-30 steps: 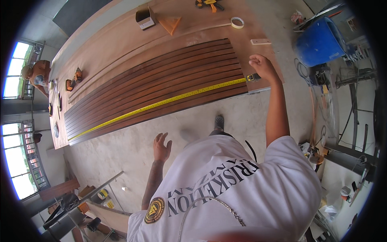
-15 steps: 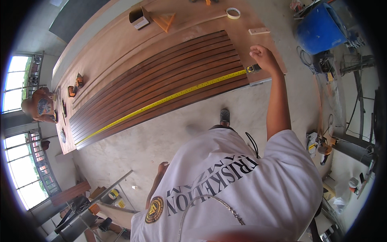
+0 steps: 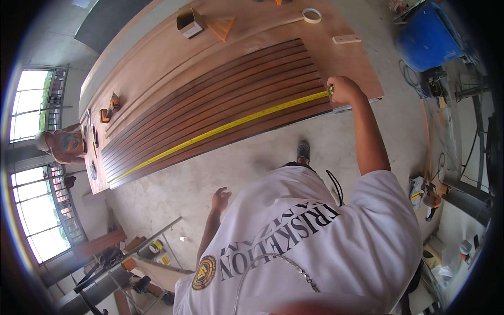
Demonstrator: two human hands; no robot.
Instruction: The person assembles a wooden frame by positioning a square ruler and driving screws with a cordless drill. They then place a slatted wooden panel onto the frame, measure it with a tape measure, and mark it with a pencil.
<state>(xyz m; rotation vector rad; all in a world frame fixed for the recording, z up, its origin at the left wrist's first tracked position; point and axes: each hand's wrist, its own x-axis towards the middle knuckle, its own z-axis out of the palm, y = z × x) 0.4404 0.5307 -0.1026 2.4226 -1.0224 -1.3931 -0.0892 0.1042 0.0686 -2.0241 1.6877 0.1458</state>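
Observation:
My right hand (image 3: 346,90) is closed over the case of a tape measure (image 3: 331,91) at the right end of a brown grooved panel (image 3: 252,79). From there the yellow tape blade (image 3: 226,126) stretches along the panel's near side to its far left end. The fingers cover most of the case. My left hand (image 3: 220,199) hangs over the floor beside my body, loosely curled, with fingers apart and nothing in it.
The panel lies on a wide wooden work table (image 3: 357,63). On it sit an open small box (image 3: 190,25), an orange triangle square (image 3: 221,27), a tape roll (image 3: 312,16), a wood strip (image 3: 346,39) and drills (image 3: 110,109). Another person (image 3: 65,143) stands at the left end.
My right hand has come down from above the tape measure and closed on its case. My left hand has risen out from my side.

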